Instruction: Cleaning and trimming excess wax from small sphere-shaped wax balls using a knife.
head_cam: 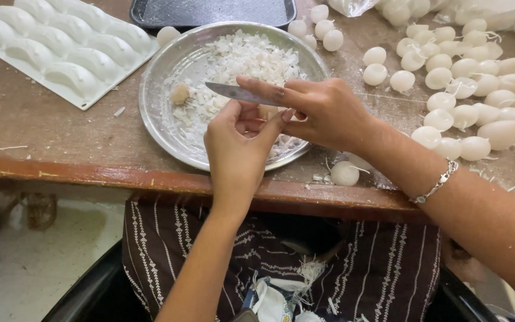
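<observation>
My right hand (323, 113) grips a small knife (233, 92), its blade pointing left over a round metal plate (156, 107) full of white wax shavings (239, 59). My left hand (236, 143) is cupped just under the blade and holds a small pale wax piece (267, 111), mostly hidden by my fingers. One yellowish wax lump (179, 93) lies in the plate. A finished white egg-shaped candle (345, 173) with a wick sits near the table's front edge.
Several white egg-shaped candles (466, 89) are piled at the right. A white mould tray (61, 45) with oval cavities lies at the far left. A dark tray (210, 12) stands behind the plate. The wooden table edge (90, 173) runs just before my lap.
</observation>
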